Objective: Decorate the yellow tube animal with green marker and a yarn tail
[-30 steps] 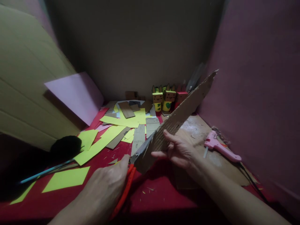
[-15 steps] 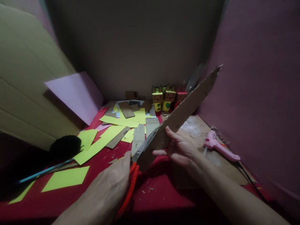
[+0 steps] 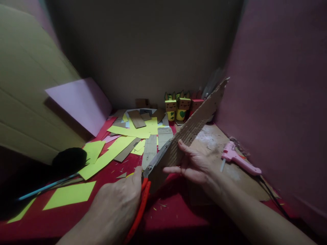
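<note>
On the head view, the only one here, the cardboard strip (image 3: 196, 125) has just swung: a half-second ago its far tip reached further up and right, and now it has dipped back toward the middle of the frame, showing more of its ribbed face. The orange-handled scissors (image 3: 146, 188) sit at lower centre, much where they were, blades lying along the strip's left edge, so I'd judge the card is being shifted against the blades for trimming. How wide they're parted I can't tell; the card hides too much. The left hand (image 3: 120, 197), lower left of centre, is curled round the handles, thumb on top, the other fingers mostly out of sight. And the right hand (image 3: 195, 165), right of centre, pinches the strip, thumb flat on the near face, one finger stretched out leftward beneath it, the rest bunched behind. The strip slants through mid-frame, above the red cloth (image 3: 176, 214), while off to the right a pink glue gun (image 3: 237, 159) lies on a board (image 3: 236, 187).
</note>
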Demonstrator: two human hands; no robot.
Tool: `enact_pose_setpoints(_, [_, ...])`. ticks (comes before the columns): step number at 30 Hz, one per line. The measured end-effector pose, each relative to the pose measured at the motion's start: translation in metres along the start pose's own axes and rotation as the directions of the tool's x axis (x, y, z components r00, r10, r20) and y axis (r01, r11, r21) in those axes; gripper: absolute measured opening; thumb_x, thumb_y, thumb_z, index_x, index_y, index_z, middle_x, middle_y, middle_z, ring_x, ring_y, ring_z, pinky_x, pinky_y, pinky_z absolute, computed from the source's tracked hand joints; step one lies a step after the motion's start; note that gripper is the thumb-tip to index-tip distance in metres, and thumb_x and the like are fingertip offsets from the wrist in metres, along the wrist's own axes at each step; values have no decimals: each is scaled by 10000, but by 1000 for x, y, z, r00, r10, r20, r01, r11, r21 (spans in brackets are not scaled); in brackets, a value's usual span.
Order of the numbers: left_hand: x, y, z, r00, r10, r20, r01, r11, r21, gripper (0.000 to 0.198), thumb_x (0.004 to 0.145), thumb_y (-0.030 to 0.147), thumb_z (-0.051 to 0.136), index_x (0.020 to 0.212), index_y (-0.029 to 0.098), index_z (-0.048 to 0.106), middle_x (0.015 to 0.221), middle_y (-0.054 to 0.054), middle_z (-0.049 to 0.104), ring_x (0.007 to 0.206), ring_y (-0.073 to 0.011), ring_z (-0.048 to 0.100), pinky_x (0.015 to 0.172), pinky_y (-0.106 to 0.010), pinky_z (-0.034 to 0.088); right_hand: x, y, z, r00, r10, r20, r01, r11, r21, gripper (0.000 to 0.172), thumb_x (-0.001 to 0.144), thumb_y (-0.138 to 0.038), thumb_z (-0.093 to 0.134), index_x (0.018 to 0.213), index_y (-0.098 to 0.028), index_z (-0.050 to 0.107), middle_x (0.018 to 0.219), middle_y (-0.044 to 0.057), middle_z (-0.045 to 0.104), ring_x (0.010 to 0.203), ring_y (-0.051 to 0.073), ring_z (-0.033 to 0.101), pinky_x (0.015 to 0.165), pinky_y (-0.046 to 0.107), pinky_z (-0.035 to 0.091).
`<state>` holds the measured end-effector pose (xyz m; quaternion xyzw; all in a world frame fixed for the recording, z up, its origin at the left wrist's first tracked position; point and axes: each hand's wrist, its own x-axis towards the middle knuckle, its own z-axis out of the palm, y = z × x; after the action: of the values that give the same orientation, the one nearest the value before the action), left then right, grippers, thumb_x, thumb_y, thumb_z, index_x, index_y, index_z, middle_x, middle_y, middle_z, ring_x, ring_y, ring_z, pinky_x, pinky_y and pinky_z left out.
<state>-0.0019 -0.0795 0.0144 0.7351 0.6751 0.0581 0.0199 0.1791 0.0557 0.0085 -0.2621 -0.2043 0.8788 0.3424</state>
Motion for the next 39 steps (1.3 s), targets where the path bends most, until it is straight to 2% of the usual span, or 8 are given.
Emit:
enact_pose_setpoints(7, [0, -2, 3, 999, -27, -17, 28, 995, 95, 475, 832, 95, 342, 1243, 81, 579, 777, -126, 732, 690, -223, 726, 578, -272, 546, 0, 0, 0, 999, 8, -40, -7, 1000, 20, 54, 859, -224, 711, 872, -172, 707, 837, 63, 763, 822, 256, 714, 726, 620, 596])
enact_pose_setpoints(11, [-1, -1, 0, 1000, -24, -6, 24, 998, 56, 465, 839, 118, 350, 1239, 79, 584, 765, -121, 736, 678, -229, 727, 596, -288, 558, 1, 1, 0, 1000, -6, -21, 7, 1000, 10, 85, 842, -238, 732, 879, -169, 702, 846, 65, 758, 840, 262, 712, 754, 624, 586])
enact_pose_setpoints(17, [-1, -6, -4, 995, -82, 61, 86, 995, -59, 553, 830, 199, 353, 1346, 90, 518, 1103, -200, 722, 953, -292, 718, 775, -377, 583, 3, 1, 2, 994, -57, -91, 55, 998, -26, 89, 904, -231, 654, 892, -154, 697, 827, 68, 766, 811, 237, 714, 808, 663, 554])
enact_pose_setpoints(20, [-1, -5, -6, 980, -156, 126, 163, 986, -45, 701, 779, 243, 371, 1441, 15, 399, 1188, -246, 678, 1038, -342, 685, 843, -456, 567, 3, 1, 2, 990, -105, -97, 104, 994, -17, 80, 909, -212, 645, 871, -161, 694, 806, 59, 767, 830, 235, 710, 861, 721, 495])
enact_pose_setpoints(24, [-2, -2, -7, 966, -174, 191, 194, 977, -92, 687, 799, 240, 318, 1432, -10, 410, 1265, -266, 638, 1088, -344, 668, 904, -471, 545, 4, 2, 1, 988, -126, -89, 126, 992, -3, 71, 900, -215, 659, 870, -163, 697, 821, 61, 771, 837, 235, 707, 901, 751, 448])
enact_pose_setpoints(30, [-7, -7, -1, 973, -188, 131, 206, 968, -144, 639, 879, 297, 306, 1464, 52, 391, 1314, -236, 620, 1176, -325, 626, 923, -425, 539, 4, 3, -3, 990, -139, -34, 140, 990, 23, 209, 730, -265, 837, 864, -170, 707, 834, 60, 775, 854, 255, 702, 913, 730, 458])
enact_pose_setpoints(34, [-7, -7, 2, 993, -117, 20, 119, 979, -163, 581, 879, 244, 344, 1433, 92, 433, 1132, -190, 716, 1028, -279, 691, 819, -345, 567, 4, 4, -1, 990, -141, -25, 141, 990, 24, 273, 675, -259, 874, 874, -172, 709, 838, 54, 774, 865, 252, 699, 896, 661, 511])
enact_pose_setpoints(39, [-3, 0, -1, 999, -36, -37, 31, 992, -122, 557, 857, 234, 355, 1383, 93, 474, 1030, -180, 735, 896, -283, 710, 738, -346, 564, 4, 12, -1, 994, -108, 5, 108, 994, 21, 290, 698, -279, 856, 933, -174, 722, 877, 64, 775, 880, 247, 701, 901, 586, 536])
